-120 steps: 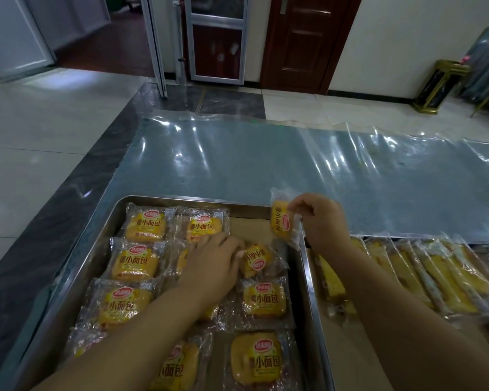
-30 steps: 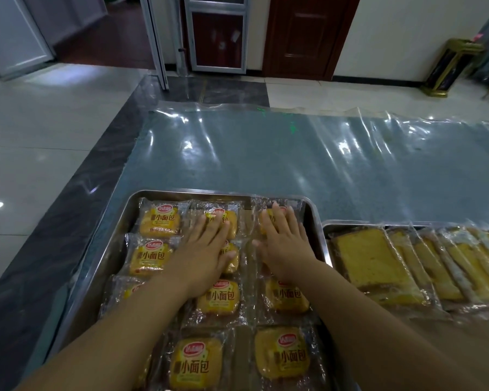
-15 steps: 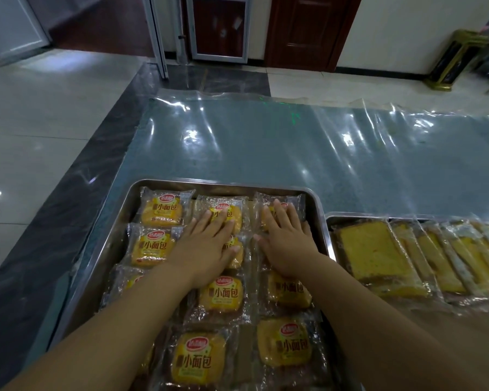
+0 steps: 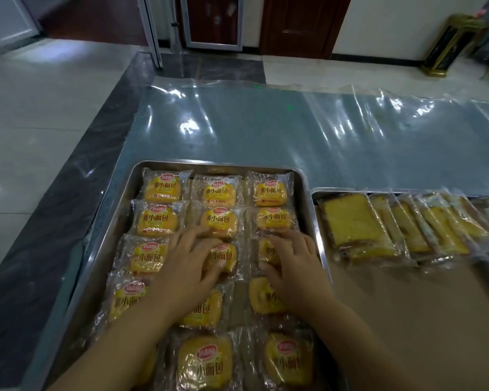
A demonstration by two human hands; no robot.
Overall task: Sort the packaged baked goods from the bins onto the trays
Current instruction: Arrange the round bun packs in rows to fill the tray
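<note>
Steel shows only at the rim of the left tray (image 4: 223, 164), because the small bread packets (image 4: 161, 187) now cover it in three columns from far to near. I judge this tray almost full. What I am doing looks like straightening rows, not adding.

My left hand (image 4: 186, 266) lies over the middle column, fingers loosely bent and spread, thumb resting on the middle packet (image 4: 227, 256); it presses and holds nothing. My right hand (image 4: 296, 266) sits on the right-column packet (image 4: 267, 249) with fingers curled at its far edge and thumb at its near edge. Whether it pinches the packet or only nudges it, I cannot tell.

The right tray (image 4: 350, 191) is less far along. Wrapped cake slices (image 4: 356, 224) overlap in one row along its far side, and the brown liner (image 4: 406, 320) nearer me is bare. No bins are in view, so I cannot say how much is left to sort.

Each bread packet reads 小面包 in dark red on yellow, under a red oval logo too small to read. I can read nothing on the cake wrappers.
</note>
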